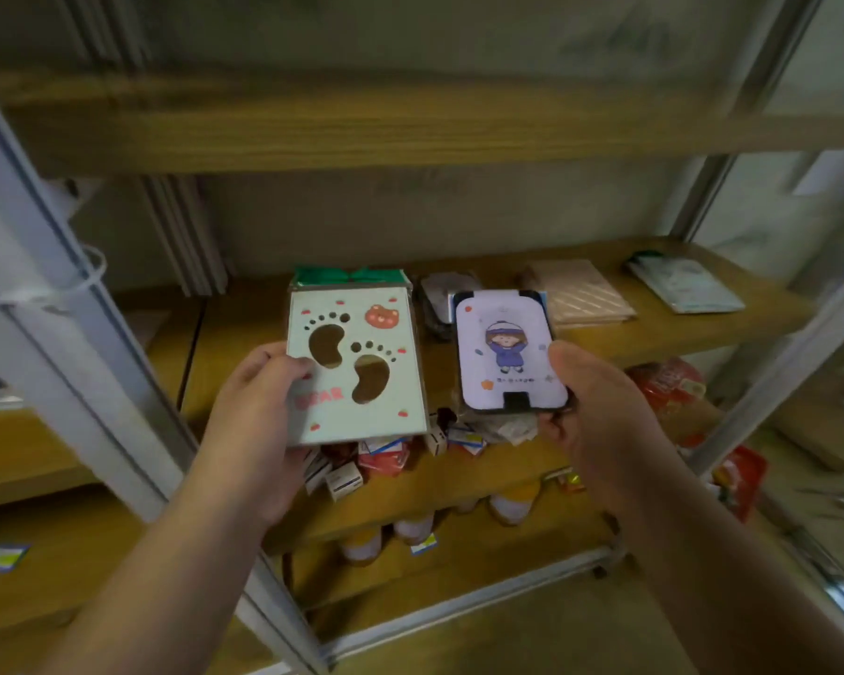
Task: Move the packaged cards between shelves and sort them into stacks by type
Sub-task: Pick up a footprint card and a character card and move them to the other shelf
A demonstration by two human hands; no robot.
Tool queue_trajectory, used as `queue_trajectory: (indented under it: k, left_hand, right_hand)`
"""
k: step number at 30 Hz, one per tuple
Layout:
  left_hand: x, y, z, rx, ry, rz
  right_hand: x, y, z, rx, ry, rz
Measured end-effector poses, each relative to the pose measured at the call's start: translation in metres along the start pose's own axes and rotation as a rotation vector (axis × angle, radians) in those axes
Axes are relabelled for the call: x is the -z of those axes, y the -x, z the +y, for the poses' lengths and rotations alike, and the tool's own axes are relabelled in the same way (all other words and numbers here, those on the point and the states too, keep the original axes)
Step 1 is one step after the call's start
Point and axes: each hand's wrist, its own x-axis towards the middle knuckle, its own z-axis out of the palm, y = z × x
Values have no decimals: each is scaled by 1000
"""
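In front of a tall shelving unit (118,382) with pale metal uprights and wooden boards, a person holds one packaged card in each hand over the middle shelf (605,333). The upper shelf (410,134) crosses the top of the view, blurred. On the middle shelf, towards its back and right, lie a striped beige packet (585,294) and, further right and apart from it, a pale blue-green packet (685,287); a dark packet (439,299) sits just behind the held cards, partly hidden by them. The lower shelf (459,479) carries a heap of small white and red boxes (356,465), with red wrapped goods (668,387) at its right end. The left hand (259,426) holds the footprint card (356,367), a pale green package with two brown foot shapes, a small bear and a green header; the grip pinches its left edge, thumb on the front and fingers behind. The right hand (600,416) holds the girl card (507,353), a lilac card with a cartoon figure in a purple coat in a dark-edged sleeve; the grip is closed on its lower right corner, thumb over the right edge and fingers beneath. The two cards hang side by side, upright and near each other, not touching.
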Motion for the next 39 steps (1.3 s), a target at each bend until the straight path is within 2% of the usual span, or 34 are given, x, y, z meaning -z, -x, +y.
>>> queue_trajectory:
  k: [3, 7, 11, 15, 17, 20, 22, 27, 30, 35, 39]
  left_hand:
    - [-9, -31, 7, -81, -84, -47]
    - [-19, -52, 6, -74, -79, -28]
    - [-36, -60, -2, -63, -82, -19]
    - [-56, -61, -9, -54, -64, 14]
    - [-67, -59, -11, -49, -73, 32]
    - [-86, -57, -15, -46, -80, 74]
    - [-101, -56, -19, -39, -77, 96]
    - [-150, -55, -33, 9, -45, 187]
    - [-189, -57, -45, 51, 7, 183]
    - [-258, -62, -70, 66, 1, 123]
    - [-320, -68, -92, 109, -3, 53]
  right_hand:
    - [4, -37, -9, 49, -16, 28]
    - [-4, -87, -21, 97, 154, -18]
    - [-18, -132, -36, 204, 373, -111]
    - [-28, -173, -42, 229, 484, -208]
    - [-29, -191, -42, 292, 635, -220]
    - [-26, -205, -45, 445, 994, -231]
    - [-19, -208, -49, 496, 1128, -240]
    - [41, -201, -65, 612, 1075, -265]
    - [100, -195, -69, 731, 1016, -143]
    - [200, -187, -75, 630, 1186, -2]
    - [251, -187, -85, 591, 1264, 77]
